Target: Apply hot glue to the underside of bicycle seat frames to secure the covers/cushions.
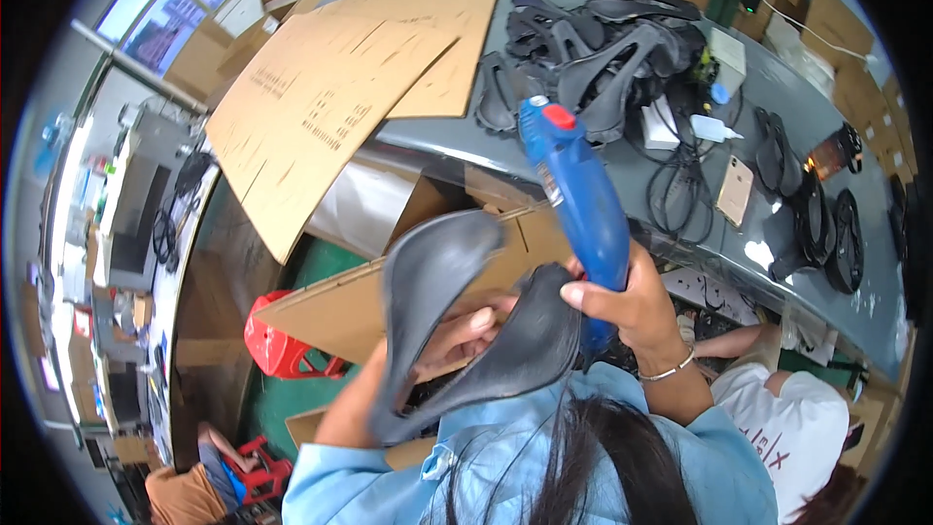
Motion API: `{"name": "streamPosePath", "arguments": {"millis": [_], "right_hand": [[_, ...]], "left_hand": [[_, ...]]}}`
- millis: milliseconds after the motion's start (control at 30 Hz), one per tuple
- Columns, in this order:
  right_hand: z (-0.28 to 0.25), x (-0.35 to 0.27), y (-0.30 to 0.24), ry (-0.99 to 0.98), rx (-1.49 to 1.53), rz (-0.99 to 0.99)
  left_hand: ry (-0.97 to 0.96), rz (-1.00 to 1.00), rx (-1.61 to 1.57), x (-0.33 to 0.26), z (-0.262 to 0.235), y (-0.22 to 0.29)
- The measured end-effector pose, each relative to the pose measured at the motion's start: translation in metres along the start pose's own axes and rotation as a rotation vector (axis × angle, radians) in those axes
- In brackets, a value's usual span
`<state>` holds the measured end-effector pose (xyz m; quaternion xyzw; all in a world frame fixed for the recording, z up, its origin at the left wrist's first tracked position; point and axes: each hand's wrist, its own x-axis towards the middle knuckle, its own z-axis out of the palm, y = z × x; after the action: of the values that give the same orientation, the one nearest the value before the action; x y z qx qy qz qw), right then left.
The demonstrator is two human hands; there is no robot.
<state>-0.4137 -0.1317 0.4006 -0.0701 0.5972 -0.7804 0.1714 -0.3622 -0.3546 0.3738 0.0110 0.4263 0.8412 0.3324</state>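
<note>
My left hand holds a black bicycle saddle from behind, and its curled fingers show through the wide V-shaped gap between the two padded wings. One wing is slightly blurred. In my right hand is a blue handheld power tool with a red button, held nearly upright. Its upper end points away from me, and its exact kind is unclear. The right thumb lies across the tool beside the saddle's rear edge. Beyond the tool, a pile of similar black saddles lies on the grey table.
Flat cardboard sheets overhang the table's left part. To the right lie a phone, coiled cable, a small white bottle and more black parts. A red stool stands lower left; a person in white sits close at right.
</note>
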Motion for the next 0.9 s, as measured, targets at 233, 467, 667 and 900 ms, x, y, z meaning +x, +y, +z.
{"name": "streamPosePath", "arguments": {"millis": [233, 467, 667, 900], "right_hand": [[-0.002, -0.001, 0.010, 0.205, -0.213, -0.268], [-0.014, -0.025, 0.039, -0.023, -0.905, -0.333], [-0.006, -0.039, 0.049, -0.116, -1.086, -0.445], [0.023, -0.033, 0.048, -0.102, -1.186, -0.498]], "left_hand": [[0.563, 0.473, -0.148, 0.039, 0.067, -0.021], [0.894, 0.661, 0.074, 0.007, 0.030, 0.027], [0.888, 0.693, 0.191, -0.014, 0.021, 0.053], [0.830, 0.718, 0.417, -0.027, 0.002, 0.071]]}}
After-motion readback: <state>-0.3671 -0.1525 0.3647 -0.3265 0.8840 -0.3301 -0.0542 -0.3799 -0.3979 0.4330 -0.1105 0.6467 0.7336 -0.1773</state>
